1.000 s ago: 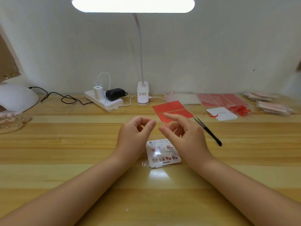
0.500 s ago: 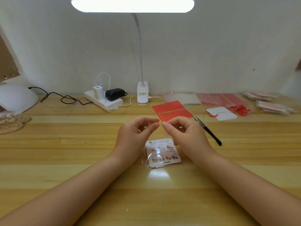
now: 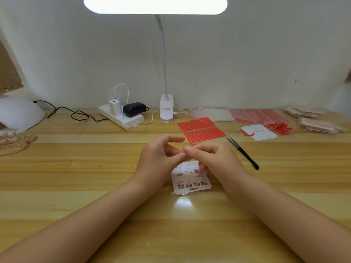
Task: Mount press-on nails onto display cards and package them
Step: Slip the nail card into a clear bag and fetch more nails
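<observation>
The scene is brightly and evenly lit from a long desk lamp (image 3: pixel 155 5) at the far top centre, whose bar is blown out to pure white with no detail. Its light falls softly on the pale wall (image 3: pixel 247 59) and the wooden table (image 3: pixel 76 168), leaving only faint shadows under the forearms. A white patch of glare sits on the tabletop just near of the printed card (image 3: pixel 190 182), and a clear film there catches the light. The wide-angle lens bows the far table edge and stretches the forearms at the near corners. Packets at the far right (image 3: pixel 315 122) are smeared and soft; the picture is slightly soft overall.
</observation>
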{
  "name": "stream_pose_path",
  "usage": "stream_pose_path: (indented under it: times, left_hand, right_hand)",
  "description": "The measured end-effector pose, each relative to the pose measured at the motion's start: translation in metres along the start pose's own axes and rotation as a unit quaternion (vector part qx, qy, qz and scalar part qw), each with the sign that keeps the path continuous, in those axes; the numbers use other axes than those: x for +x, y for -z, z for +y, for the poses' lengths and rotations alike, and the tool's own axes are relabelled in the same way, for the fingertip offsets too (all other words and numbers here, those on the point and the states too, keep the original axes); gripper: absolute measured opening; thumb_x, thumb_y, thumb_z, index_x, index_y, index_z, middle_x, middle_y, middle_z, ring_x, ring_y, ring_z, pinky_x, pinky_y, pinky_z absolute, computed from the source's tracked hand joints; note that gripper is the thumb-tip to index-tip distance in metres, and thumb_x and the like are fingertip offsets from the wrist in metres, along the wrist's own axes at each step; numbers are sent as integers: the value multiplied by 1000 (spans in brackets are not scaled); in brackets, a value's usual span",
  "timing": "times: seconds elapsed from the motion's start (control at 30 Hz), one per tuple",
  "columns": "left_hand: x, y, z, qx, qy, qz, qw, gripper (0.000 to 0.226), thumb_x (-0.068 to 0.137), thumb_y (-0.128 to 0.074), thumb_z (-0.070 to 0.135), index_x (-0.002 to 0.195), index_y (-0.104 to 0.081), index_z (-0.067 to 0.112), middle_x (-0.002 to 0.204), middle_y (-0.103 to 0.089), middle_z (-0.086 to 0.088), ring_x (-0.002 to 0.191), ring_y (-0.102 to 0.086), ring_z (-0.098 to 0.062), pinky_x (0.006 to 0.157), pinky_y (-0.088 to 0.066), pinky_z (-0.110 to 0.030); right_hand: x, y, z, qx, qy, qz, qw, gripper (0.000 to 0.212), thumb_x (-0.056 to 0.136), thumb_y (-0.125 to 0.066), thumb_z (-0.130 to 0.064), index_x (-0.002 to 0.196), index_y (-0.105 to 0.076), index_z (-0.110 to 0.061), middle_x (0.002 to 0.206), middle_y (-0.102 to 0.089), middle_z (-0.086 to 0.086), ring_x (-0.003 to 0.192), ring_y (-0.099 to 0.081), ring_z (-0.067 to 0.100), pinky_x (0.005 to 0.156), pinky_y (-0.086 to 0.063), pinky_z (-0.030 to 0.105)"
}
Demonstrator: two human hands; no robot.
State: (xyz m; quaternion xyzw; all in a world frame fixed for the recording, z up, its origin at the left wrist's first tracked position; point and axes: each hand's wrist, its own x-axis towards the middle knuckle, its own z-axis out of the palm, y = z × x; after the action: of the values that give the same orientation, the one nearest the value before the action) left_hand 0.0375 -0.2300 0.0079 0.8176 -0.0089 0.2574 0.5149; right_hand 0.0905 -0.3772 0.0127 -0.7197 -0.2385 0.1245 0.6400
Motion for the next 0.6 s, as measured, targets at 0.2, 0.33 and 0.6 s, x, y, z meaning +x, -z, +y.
stream_pose_path:
  times: [0.2,0.33,0.6]
  left_hand:
    - [-2,-1,1,58,-58,-45,996,46,69,-82,20,101,-57,41,71,-71,16,67,-66,2,69,-48,-10]
    - [-3,0,4,78,-108,-66,989,43,71,-73,42,111,-57,38,77,-70,19,72,-65,3,72,-43,-4]
    - [5,8,8,-9,-68,-64,996,16,73,-66,38,88,-70,34,84,-71,13,77,-66,-9,70,-53,-19]
  right_hand:
    - [0,0,0,-38,23,7,999,12,85,-70,-25,74,-70,-21,63,-64,-9,53,-54,-2,52,-44,11]
    - [1,2,-2,-28,-8,-9,1000,17,90,-63,-29,82,-68,-14,58,-60,-10,51,-54,0,51,-43,13]
    - [4,12,-6,145,-91,-139,975,18,76,-68,-31,73,-70,-13,65,-60,-2,55,-52,10,49,-41,20]
